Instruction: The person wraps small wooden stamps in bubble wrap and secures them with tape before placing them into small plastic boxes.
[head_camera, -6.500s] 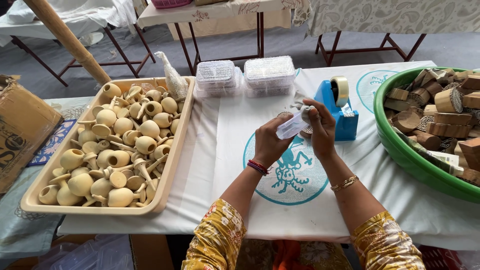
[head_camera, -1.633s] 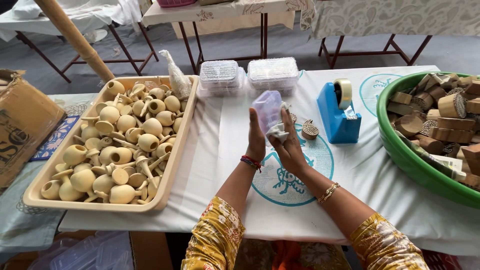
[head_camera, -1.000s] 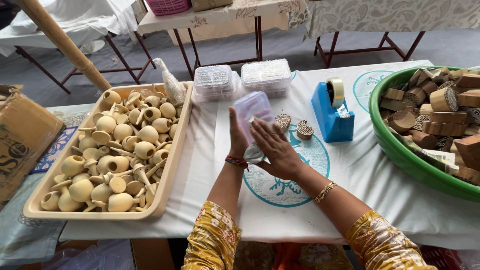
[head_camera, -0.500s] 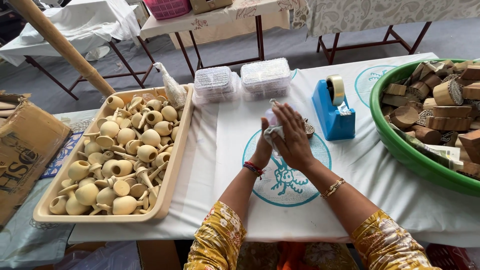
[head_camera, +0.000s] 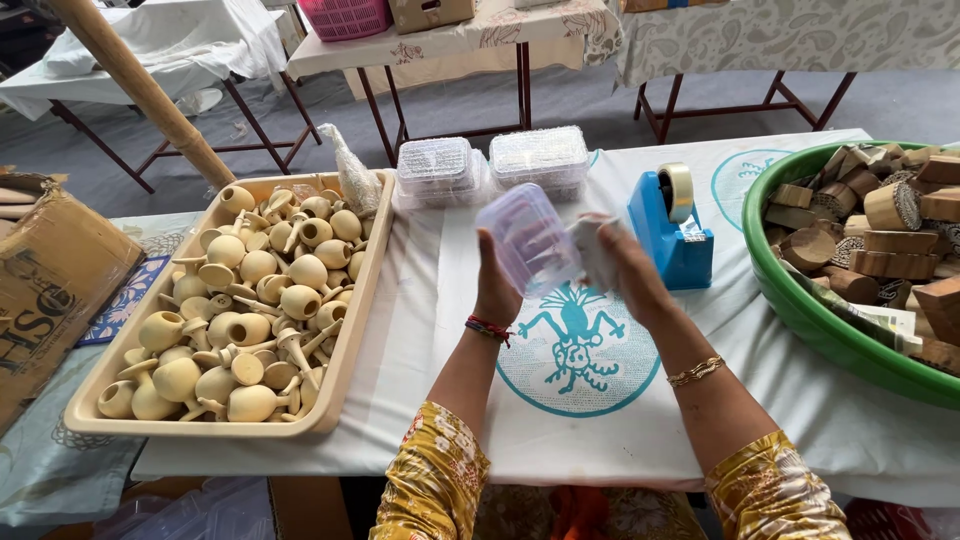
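Two hands were raised above the tabletop (head_camera: 440, 330), over a teal printed figure (head_camera: 575, 335) on the white cloth. A clear plastic box (head_camera: 527, 240), tilted and lifted off the cloth, was grasped by the left hand (head_camera: 497, 290). A grey rag (head_camera: 597, 250) was clenched in the right hand (head_camera: 630, 275), just beside the box; whether rag and box touched could not be told. To the left, a beige tray (head_camera: 345, 340) was filled with pale wooden pieces (head_camera: 260, 310). At the right, carved wooden blocks (head_camera: 880, 225) were heaped in a green tub (head_camera: 800, 300). Behind the right hand a blue tape dispenser (head_camera: 675, 235) was stood. Farther back, stacked clear boxes (head_camera: 490, 165) were set at the tabletop's far edge.
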